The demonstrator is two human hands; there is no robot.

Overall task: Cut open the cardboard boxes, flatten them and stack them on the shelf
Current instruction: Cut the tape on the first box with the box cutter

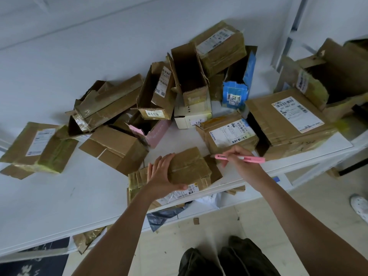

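White table (39, 212) against a white wall, loaded with a heap of opened and taped cardboard boxes (159, 92); a metal shelf frame (286, 36) is seen at the far right. 1 small taped box (189, 168) sits at the near table edge, resting on a flattened carton with a shipping label (175, 194). The left hand (161, 176) is laid against its left side, fingers straight along the far face and thumb hooked under the near corner, so the box is braced, not lifted. The right hand (237, 156) is closed around a pink utility knife (241, 157), tip aimed left at the box's right end. Blade extension cannot be told. The box is judged light, hollow and moderately stiff; glossy tape is likely slippery, so bracing on bare cardboard edges is preferred. Its long axis runs from near-left to far-right, with the tape seam along it.
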